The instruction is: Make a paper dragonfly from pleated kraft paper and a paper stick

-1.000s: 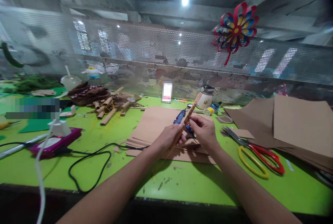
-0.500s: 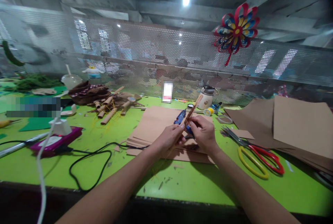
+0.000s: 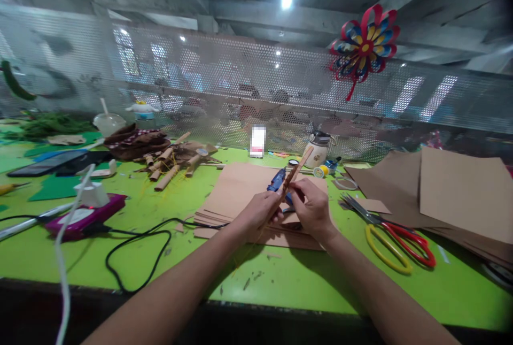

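At the far left of the green bench [image 3: 280,286], we noted a dark phone [image 3: 46,164] lying flat, with green sheets [image 3: 58,189] about it and a dark green tangle [image 3: 56,124] behind. Nearer the front edge, we recorded a purple power strip [image 3: 108,208] bearing a white plug [image 3: 94,195]; a white cable [image 3: 61,259] crossed in front of it, and a black cord [image 3: 162,227] looped away to the right. Behind these, we observed a cup [image 3: 110,125] with a straw, a brown cloth [image 3: 124,144] and, just right of the cloth, a pile of brown tubes [image 3: 167,178] with yellow strands.

Near the middle, we found a stack of brown sheets [image 3: 236,187] lying flat. Above the stack, the left hand [image 3: 262,208] was closed around the lower part of a brown strip [image 3: 303,164]. A blue glue gun [image 3: 276,180] showed just beyond that hand; we could not tell whether it touched the strip. The strip was tilted, its upper end leaning away to the right. The right hand [image 3: 315,205] had thumb and forefinger pinched on the strip, just above the left.

Beyond the right hand, we noted a pale jar [image 3: 316,155] with a dark lid and a yellow spool [image 3: 319,172] just beside it. Farther right lay a clear ring [image 3: 345,183], then scissors [image 3: 379,221] with one yellow and one red handle, blades slightly apart. At the far right, we recorded large brown cardboard sheets [image 3: 465,190], overlapping, below a hanging multicoloured flower ornament [image 3: 364,48].
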`<state>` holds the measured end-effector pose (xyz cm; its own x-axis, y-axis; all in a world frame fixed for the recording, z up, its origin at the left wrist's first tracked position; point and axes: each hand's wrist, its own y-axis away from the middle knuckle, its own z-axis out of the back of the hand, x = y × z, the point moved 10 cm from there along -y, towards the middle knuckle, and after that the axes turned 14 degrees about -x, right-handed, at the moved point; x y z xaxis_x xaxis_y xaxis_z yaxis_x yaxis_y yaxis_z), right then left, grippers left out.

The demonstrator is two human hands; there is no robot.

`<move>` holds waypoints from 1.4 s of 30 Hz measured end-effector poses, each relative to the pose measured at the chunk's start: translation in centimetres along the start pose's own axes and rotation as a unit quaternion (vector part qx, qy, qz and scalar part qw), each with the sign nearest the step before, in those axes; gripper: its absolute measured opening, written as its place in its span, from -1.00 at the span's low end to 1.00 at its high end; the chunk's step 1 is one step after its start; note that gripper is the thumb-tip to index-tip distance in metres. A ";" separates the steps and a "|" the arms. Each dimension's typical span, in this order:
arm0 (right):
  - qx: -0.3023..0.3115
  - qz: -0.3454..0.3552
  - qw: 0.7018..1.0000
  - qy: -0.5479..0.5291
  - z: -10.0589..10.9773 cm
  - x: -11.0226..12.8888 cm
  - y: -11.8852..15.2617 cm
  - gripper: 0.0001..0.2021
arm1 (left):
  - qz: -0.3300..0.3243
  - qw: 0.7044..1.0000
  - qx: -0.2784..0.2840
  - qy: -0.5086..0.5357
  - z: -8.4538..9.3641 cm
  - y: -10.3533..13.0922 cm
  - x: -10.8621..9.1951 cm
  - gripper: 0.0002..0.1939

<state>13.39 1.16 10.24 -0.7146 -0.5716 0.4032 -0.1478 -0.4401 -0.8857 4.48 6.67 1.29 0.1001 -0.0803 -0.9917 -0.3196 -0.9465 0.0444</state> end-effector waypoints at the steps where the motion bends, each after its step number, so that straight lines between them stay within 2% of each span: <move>1: 0.000 0.004 1.000 0.002 0.0 0.1 0.1 -0.87 | 0.003 1.000 -0.002 0.005 0.0 0.1 0.0 -0.56; 8: -0.004 0.026 1.000 0.006 0.0 0.5 0.4 -0.86 | 0.005 0.999 -0.028 -0.027 0.0 0.7 -1.1 -0.62; 14: 0.003 0.033 0.999 0.007 -0.2 0.5 0.6 -0.86 | 0.038 0.999 -0.035 0.006 0.1 0.6 -0.5 -0.74; 19: 0.000 0.033 0.999 0.005 -0.2 0.2 0.8 -0.85 | 0.044 0.998 -0.038 -0.005 0.2 0.6 -0.3 -0.71; 24: -0.006 0.040 0.999 0.020 -0.2 0.3 1.0 -0.86 | 0.014 0.998 -0.034 -0.042 0.0 0.7 -1.0 -0.71; 30: -0.009 0.043 0.998 0.038 -0.2 0.6 1.0 -0.89 | -0.009 0.999 -0.015 -0.044 0.0 -0.3 0.2 -0.55; 42: -0.008 0.033 0.999 0.024 -0.4 0.5 1.2 -0.91 | 0.002 0.998 -0.020 -0.063 0.2 -0.5 0.7 -0.55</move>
<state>12.57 0.64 9.23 -0.7552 -0.5647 0.3328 -0.1096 -0.3918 -0.9135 4.50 7.16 0.53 -0.0211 -0.0457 -0.9987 -0.2807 -0.9585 0.0498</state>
